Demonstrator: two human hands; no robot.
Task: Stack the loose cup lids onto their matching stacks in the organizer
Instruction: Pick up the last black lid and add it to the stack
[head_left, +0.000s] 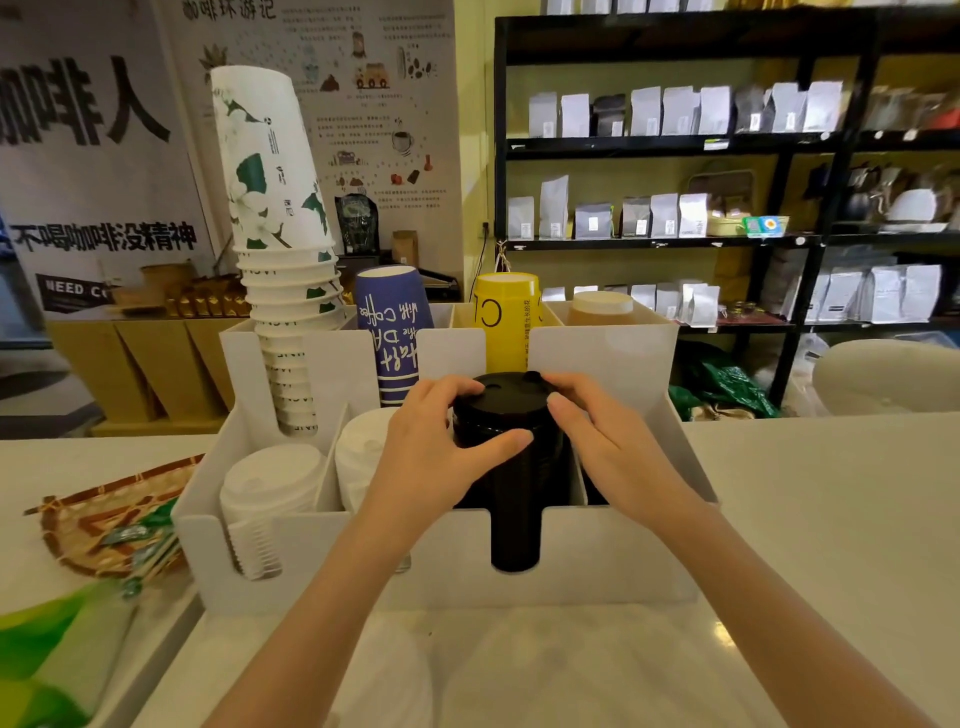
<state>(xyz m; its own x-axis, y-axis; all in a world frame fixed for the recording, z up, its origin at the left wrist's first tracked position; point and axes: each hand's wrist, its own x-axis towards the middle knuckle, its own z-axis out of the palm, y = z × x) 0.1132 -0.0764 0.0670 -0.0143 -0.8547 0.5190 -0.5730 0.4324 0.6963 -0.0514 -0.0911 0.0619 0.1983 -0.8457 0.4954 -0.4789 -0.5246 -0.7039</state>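
A white organizer (332, 551) stands on the counter in front of me. A tall stack of black lids (511, 488) fills its front compartment right of centre. My left hand (431, 452) wraps the stack's upper left side, thumb across its front. My right hand (602, 436) presses its upper right side, fingertips on the top black lid (511, 387). Two stacks of white lids sit to the left, one at the front left (265, 493), one partly behind my left hand (361, 452).
Paper cup stacks stand in the organizer's rear slots: white floral (275, 208), purple (395, 332), yellow (506, 322) and a tan-lidded one (600, 306). A woven tray (98, 525) with packets lies at the left. Black shelves of bags (675, 156) stand behind.
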